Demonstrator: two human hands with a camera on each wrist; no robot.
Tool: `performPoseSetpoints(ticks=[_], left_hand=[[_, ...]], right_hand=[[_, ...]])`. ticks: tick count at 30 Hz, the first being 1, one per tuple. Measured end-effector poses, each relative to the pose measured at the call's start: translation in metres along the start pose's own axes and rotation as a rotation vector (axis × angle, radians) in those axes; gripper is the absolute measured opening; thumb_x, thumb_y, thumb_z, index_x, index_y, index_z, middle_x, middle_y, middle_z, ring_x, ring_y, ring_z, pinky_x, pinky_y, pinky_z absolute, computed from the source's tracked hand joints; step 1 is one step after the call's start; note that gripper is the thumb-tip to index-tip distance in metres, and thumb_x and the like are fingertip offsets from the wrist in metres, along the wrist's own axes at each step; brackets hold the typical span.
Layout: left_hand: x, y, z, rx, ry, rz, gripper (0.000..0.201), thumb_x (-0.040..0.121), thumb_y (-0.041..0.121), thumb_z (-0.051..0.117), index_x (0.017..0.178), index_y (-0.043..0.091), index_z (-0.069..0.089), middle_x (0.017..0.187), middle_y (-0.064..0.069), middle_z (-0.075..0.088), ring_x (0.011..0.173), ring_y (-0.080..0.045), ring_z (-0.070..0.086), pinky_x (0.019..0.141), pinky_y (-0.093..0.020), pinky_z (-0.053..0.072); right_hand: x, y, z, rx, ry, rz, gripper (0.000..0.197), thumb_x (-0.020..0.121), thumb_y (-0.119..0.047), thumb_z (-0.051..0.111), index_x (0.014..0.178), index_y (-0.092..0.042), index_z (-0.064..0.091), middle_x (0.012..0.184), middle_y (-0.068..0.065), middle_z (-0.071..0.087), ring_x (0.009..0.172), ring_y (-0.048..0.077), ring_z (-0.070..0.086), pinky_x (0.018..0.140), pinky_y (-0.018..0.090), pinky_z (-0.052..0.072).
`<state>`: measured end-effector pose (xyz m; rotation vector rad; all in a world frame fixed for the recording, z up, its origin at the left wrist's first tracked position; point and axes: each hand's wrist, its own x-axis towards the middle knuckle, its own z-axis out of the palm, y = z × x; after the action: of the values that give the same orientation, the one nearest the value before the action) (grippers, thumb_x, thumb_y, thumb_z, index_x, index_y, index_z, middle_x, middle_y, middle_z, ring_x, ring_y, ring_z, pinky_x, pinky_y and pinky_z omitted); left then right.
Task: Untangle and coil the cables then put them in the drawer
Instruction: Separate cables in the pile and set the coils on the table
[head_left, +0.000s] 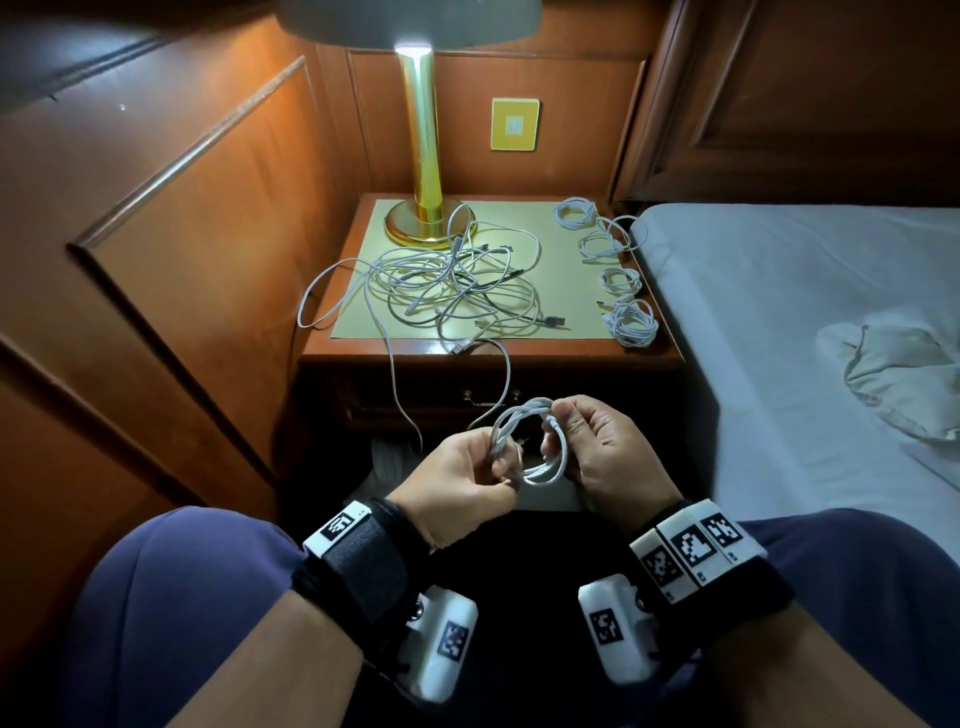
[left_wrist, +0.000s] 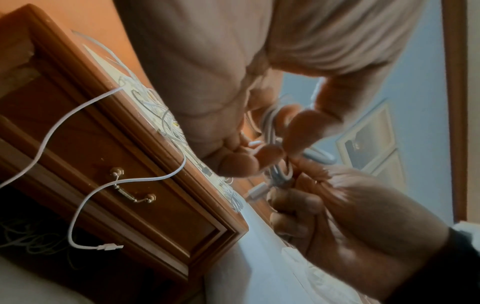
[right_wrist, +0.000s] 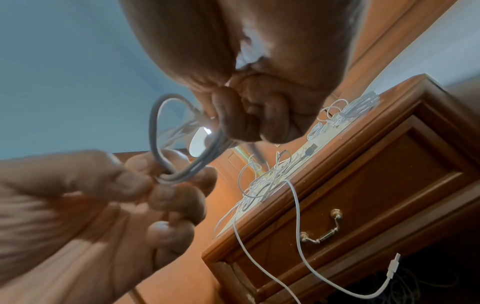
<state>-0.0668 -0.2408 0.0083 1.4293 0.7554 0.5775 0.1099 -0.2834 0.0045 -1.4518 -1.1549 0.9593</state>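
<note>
Small white rubber-sheathed cable coil (head_left: 530, 441) held in the air above the lap, between both hands, in front of the closed brown wooden drawer (head_left: 467, 400). Left hand (head_left: 467, 475) fingers curled, pinching the coil's left side; right hand (head_left: 605, 441) fingers curled, pinching its top right. Coil plane roughly facing upward, long axis left to right between the hands. Loose tangle of white cables (head_left: 447, 283) on the wooden counter (head_left: 571, 348) ahead; four finished white coils (head_left: 623, 275) lined up along its right edge, nearer the right hand. Likely next: set this coil down forward and right, right hand nearer
</note>
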Motion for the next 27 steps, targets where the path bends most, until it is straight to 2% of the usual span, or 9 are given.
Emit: performPoseSetpoints(ticks=[2,4,7,10,13,16,20,24,27], left_hand=[[0.001,0.0,-0.001,-0.014,0.038,0.015,0.027,0.064,-0.001,0.05,0.062,0.024,0.044,0.084,-0.013,0.049,0.071,-0.023,0.043,0.062,-0.032,0.042],[0.003,-0.001,-0.001,-0.156,0.072,-0.009,0.019,0.067,-0.002,0.055,0.067,0.014,0.045,0.082,-0.013,0.051,0.065,-0.018,0.052,0.06,-0.025,0.05],[0.003,-0.006,0.003,-0.255,0.115,-0.001,0.026,0.081,0.0,0.072,0.074,0.009,0.049,0.079,-0.006,0.059,0.065,-0.017,0.062,0.063,-0.028,0.054],[0.006,-0.011,0.004,-0.133,0.218,0.064,0.023,0.083,-0.013,0.067,0.079,0.0,0.048,0.081,-0.004,0.055,0.067,-0.013,0.059,0.066,-0.029,0.054],[0.008,-0.01,-0.002,0.036,0.245,0.147,0.021,0.076,0.003,0.069,0.087,0.019,0.06,0.086,-0.006,0.054,0.073,-0.021,0.051,0.072,-0.04,0.052],[0.007,-0.008,-0.007,0.296,0.248,0.23,0.045,0.077,0.003,0.072,0.103,0.038,0.064,0.094,-0.004,0.061,0.079,-0.021,0.062,0.083,-0.037,0.057],[0.005,-0.001,-0.009,0.619,0.289,0.392,0.051,0.076,-0.006,0.072,0.118,0.02,0.059,0.091,0.008,0.058,0.083,-0.01,0.059,0.081,-0.027,0.052],[0.008,0.004,-0.013,0.731,0.435,0.441,0.046,0.067,0.01,0.089,0.106,0.021,0.066,0.078,0.009,0.056,0.068,-0.005,0.053,0.068,-0.01,0.045],[0.011,0.015,-0.007,0.721,0.53,0.383,0.051,0.069,0.022,0.09,0.115,0.025,0.069,0.065,0.01,0.055,0.058,0.0,0.051,0.062,-0.007,0.041]], right_hand=[[0.001,0.002,-0.003,-0.011,-0.002,-0.013,0.029,0.095,-0.049,0.052,0.083,-0.03,0.071,0.07,-0.005,0.066,0.065,0.011,0.058,0.066,0.035,0.048],[0.0,0.002,-0.003,-0.002,-0.001,-0.04,0.03,0.09,-0.055,0.054,0.083,-0.032,0.071,0.065,-0.012,0.062,0.061,0.004,0.054,0.064,0.03,0.044],[0.001,0.001,-0.003,-0.034,0.01,-0.104,0.028,0.094,-0.051,0.055,0.082,-0.03,0.069,0.063,-0.017,0.06,0.058,-0.002,0.051,0.062,0.024,0.039],[0.0,-0.001,-0.004,-0.116,0.024,-0.154,0.026,0.095,-0.045,0.054,0.082,-0.027,0.067,0.067,-0.019,0.061,0.06,-0.001,0.054,0.064,0.02,0.039],[-0.002,-0.003,-0.004,-0.125,0.04,-0.161,0.029,0.097,-0.044,0.054,0.081,-0.023,0.067,0.064,-0.013,0.059,0.056,0.0,0.051,0.06,0.018,0.04],[0.0,-0.004,-0.005,-0.156,0.08,-0.162,0.028,0.098,-0.04,0.054,0.079,-0.022,0.067,0.061,-0.011,0.058,0.055,0.004,0.049,0.058,0.022,0.041],[0.005,-0.009,-0.006,-0.187,0.164,-0.202,0.025,0.098,-0.039,0.056,0.086,-0.021,0.068,0.07,-0.001,0.063,0.055,0.009,0.054,0.059,0.028,0.046],[0.003,-0.023,-0.006,-0.196,0.147,-0.24,0.015,0.099,-0.028,0.058,0.091,-0.019,0.066,0.07,0.002,0.063,0.054,0.01,0.058,0.059,0.026,0.048],[-0.003,-0.032,-0.005,-0.166,0.142,-0.272,0.015,0.099,-0.03,0.058,0.09,-0.019,0.063,0.069,0.007,0.063,0.053,0.013,0.06,0.058,0.028,0.051]])
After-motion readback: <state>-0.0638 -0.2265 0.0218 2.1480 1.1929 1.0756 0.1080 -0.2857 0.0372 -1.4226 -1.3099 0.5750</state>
